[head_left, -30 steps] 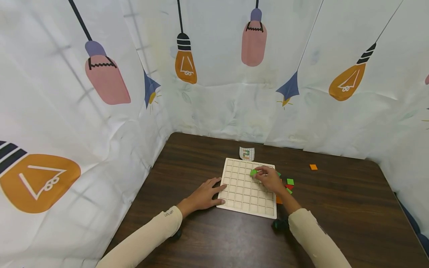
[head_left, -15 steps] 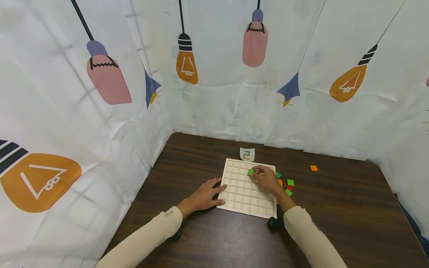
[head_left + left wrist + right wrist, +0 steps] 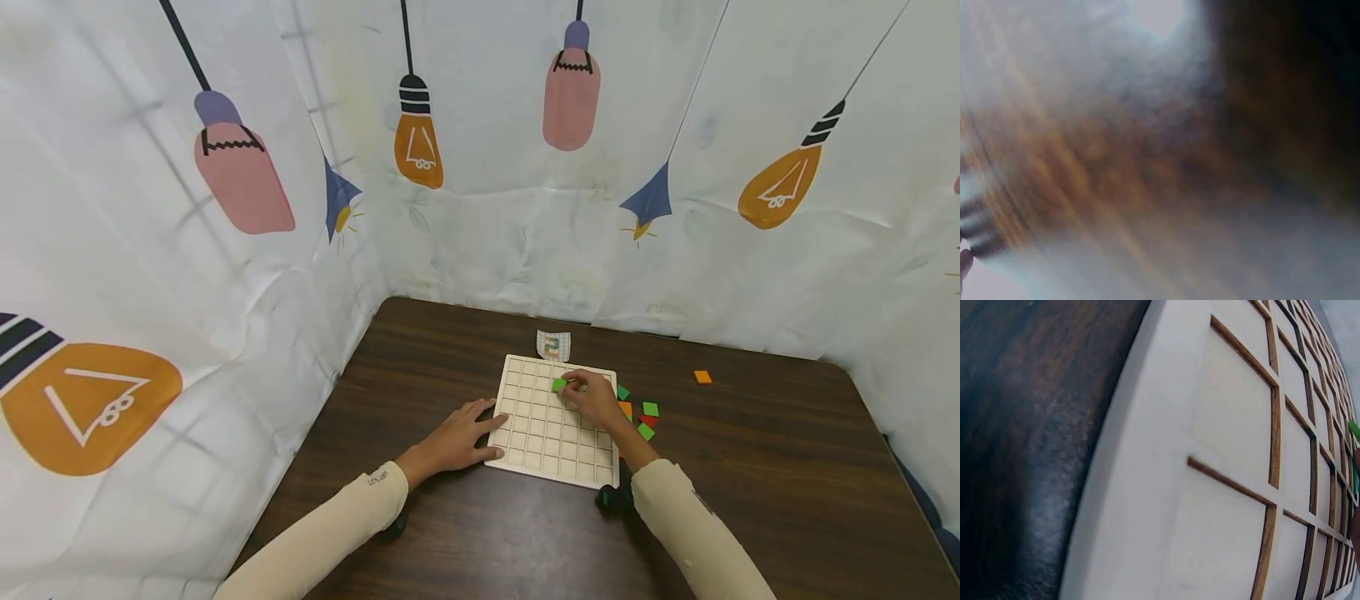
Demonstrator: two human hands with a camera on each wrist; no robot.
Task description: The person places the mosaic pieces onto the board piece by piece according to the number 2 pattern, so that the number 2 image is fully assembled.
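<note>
A pale wooden grid board (image 3: 543,433) lies on the dark table, its square cells marked by grooves. Over the upper part of the board, my right hand (image 3: 592,397) pinches a light green square tile (image 3: 558,385) between thumb and fingers. In the right wrist view the board's edge (image 3: 1129,450) fills much of the picture, with a sliver of the green tile (image 3: 1354,430) at the far right. My left hand (image 3: 455,437) rests at the board's left edge, fingers spread. The left wrist view is mostly blurred table, with a fingertip (image 3: 965,262) at its lower left.
Right of the board lie loose tiles: a green square (image 3: 650,409), a red piece (image 3: 648,421), an orange one (image 3: 626,408) and a dark green one (image 3: 622,392). Farther right is an orange tile (image 3: 702,377). Behind the board sits a small patterned card (image 3: 553,345).
My right hand has moved a little to the left over the board with the green tile, uncovering more of the loose tiles. My left hand stays in place.
</note>
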